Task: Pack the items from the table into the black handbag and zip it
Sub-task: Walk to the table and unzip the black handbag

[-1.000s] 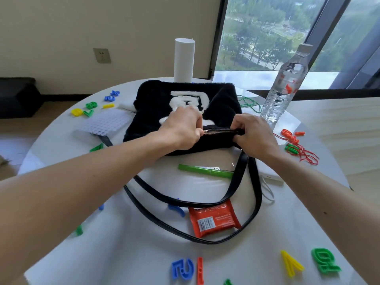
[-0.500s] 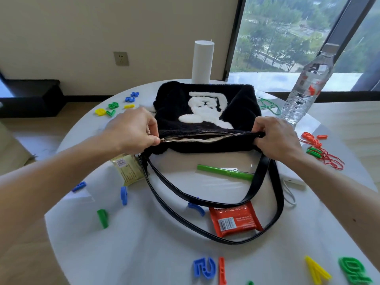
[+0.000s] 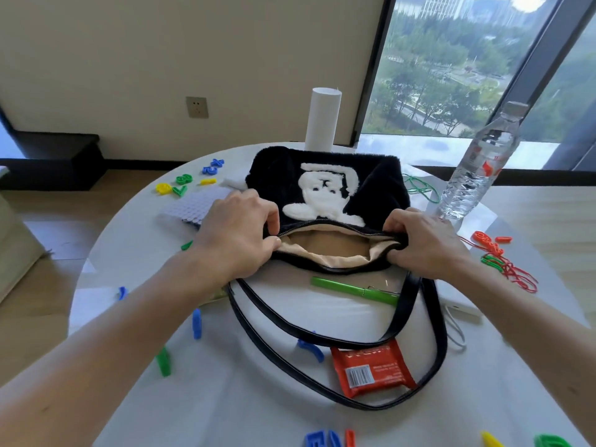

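The black fluffy handbag (image 3: 374,185) with a white figure lies on the round white table (image 3: 258,398), its mouth spread and the tan lining showing. My left hand (image 3: 240,233) pinches the left end of the zipper edge. My right hand (image 3: 425,241) grips the right end. A green pen (image 3: 353,290) lies just in front of the bag, inside the loop of the black straps (image 3: 416,346). A red snack packet (image 3: 372,372) lies nearer me under the strap loop. A white charger with its cable (image 3: 459,309) sits under my right forearm.
A water bottle (image 3: 480,166) stands at the right and a white cylinder (image 3: 322,119) behind the bag. Coloured plastic letters (image 3: 185,183) lie scattered around the table. Red and green strings (image 3: 503,266) lie at the right, and a white pegboard (image 3: 190,208) at the left.
My left hand drew the zipper leftward along the bag's top. The mouth now gapes, showing the tan lining. My right hand stayed at the right end.
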`<state>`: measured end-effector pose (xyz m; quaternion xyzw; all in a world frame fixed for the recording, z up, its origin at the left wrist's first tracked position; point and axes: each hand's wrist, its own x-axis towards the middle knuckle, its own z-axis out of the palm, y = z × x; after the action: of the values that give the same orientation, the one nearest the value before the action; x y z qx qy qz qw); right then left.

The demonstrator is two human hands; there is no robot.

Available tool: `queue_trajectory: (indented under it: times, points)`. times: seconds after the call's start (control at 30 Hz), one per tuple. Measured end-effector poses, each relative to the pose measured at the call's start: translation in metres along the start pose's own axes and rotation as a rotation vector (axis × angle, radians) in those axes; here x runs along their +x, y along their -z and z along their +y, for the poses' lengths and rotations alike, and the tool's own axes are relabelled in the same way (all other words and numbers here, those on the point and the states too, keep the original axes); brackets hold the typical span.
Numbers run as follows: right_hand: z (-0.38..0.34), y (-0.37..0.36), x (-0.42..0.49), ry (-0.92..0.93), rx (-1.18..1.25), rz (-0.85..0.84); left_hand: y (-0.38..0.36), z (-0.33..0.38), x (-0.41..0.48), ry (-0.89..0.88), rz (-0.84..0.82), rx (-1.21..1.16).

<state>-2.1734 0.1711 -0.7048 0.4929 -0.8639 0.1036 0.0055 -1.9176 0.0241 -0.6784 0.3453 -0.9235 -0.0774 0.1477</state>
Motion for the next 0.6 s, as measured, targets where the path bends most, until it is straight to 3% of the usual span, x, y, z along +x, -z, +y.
queue_trajectory:
  times: [0.13, 0.27, 0.47, 0.6]
  points:
    - [-0.004, 0.001, -0.006, 0.024, 0.095, -0.057, -0.006, 0.014, 0.008, -0.069, -0.088, -0.026]
    - [0.006, 0.002, -0.006, -0.038, 0.362, 0.092, -0.008, 0.018, 0.017, -0.084, -0.147, -0.070]
    - [0.003, -0.006, -0.002, 0.030, 0.310, 0.207, -0.017, 0.018, 0.027, -0.070, -0.190, -0.088]
    - [-0.001, -0.010, 0.004, -0.019, 0.357, 0.308, -0.025, 0.014, 0.028, -0.085, -0.176, -0.048]
